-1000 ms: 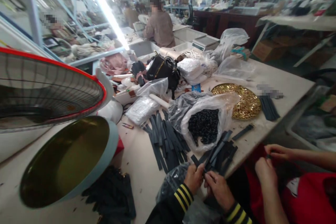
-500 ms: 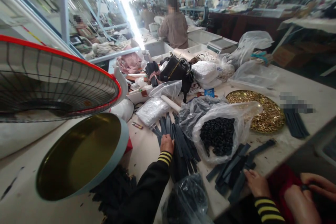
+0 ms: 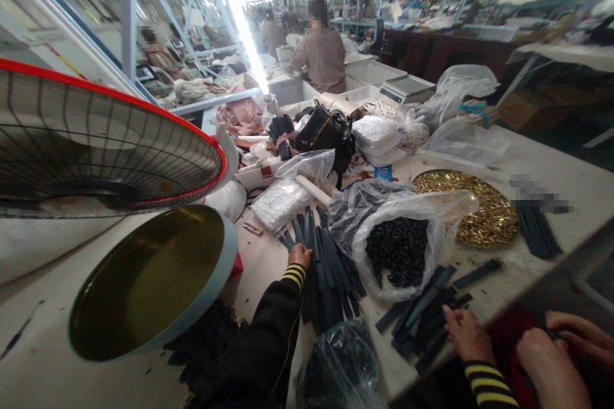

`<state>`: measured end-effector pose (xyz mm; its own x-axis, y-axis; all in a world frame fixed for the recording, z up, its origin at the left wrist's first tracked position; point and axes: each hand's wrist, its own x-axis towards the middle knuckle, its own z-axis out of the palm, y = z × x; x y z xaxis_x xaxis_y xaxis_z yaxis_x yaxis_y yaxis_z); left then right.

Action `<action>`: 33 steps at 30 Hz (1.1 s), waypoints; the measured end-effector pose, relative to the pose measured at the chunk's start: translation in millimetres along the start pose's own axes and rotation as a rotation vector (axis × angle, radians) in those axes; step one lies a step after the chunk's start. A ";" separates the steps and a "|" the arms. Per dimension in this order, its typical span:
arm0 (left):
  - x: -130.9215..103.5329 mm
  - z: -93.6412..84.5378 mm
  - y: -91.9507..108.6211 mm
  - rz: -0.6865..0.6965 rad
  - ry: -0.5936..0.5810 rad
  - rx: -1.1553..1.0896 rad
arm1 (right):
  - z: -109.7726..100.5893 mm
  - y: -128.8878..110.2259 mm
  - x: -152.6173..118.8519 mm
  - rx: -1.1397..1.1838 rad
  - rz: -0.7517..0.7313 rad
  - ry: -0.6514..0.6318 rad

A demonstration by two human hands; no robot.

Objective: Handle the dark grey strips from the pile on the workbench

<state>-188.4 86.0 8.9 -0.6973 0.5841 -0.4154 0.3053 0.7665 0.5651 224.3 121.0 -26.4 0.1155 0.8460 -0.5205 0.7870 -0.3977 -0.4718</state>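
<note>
Bright ceiling lights (image 3: pixel 240 19), cluttered workshop

My left hand (image 3: pixel 299 256) is now working apart from my right hand (image 3: pixel 469 334) — a second ago both were meeting over one dark strip. The left is now reaching to the long dark strips (image 3: pixel 330 275), sitting slightly nearer their left side than half a second ago, while the right is now staying by the short strip pile (image 3: pixel 422 316), at its right side. My view is pointing further left — the fan (image 3: pixel 119 140) is filling more of it.
</note>
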 end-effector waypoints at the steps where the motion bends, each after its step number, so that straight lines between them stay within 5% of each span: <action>1: -4.3 -3.8 4.0 0.001 -0.034 -0.053 | -0.9 -6.2 -5.6 -0.003 -0.028 0.060; 4: -42.3 -4.9 15.3 0.022 -0.197 -0.222 | 1.5 -40.4 -35.2 0.142 -0.154 -0.011; 8: -137.6 26.3 12.5 0.020 -0.596 -0.546 | 23.0 -99.4 -81.1 0.511 -0.287 -0.581; 11: -201.0 53.9 0.1 -0.060 -0.875 -0.780 | 41.7 -117.7 -96.9 0.554 -0.355 -0.641; 13: -222.7 64.1 -5.5 -0.113 -0.917 -0.801 | 47.1 -113.1 -100.7 0.530 -0.360 -0.622; 22: -194.7 56.7 9.1 -0.237 -0.607 -0.816 | 27.5 -81.3 -107.6 0.445 -0.344 -0.649; 28: -185.8 63.1 18.1 -0.302 -0.617 -0.932 | 26.7 -79.3 -113.6 0.442 -0.336 -0.715; 33: -191.9 75.0 11.4 -0.015 -0.631 -0.632 | 42.2 -72.1 -116.6 0.624 -0.262 -0.820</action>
<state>-2.4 2.7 41.6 -0.1544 0.7566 -0.6354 -0.2456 0.5935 0.7664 128.5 36.0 38.2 -0.6395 0.5258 -0.5609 0.2511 -0.5467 -0.7988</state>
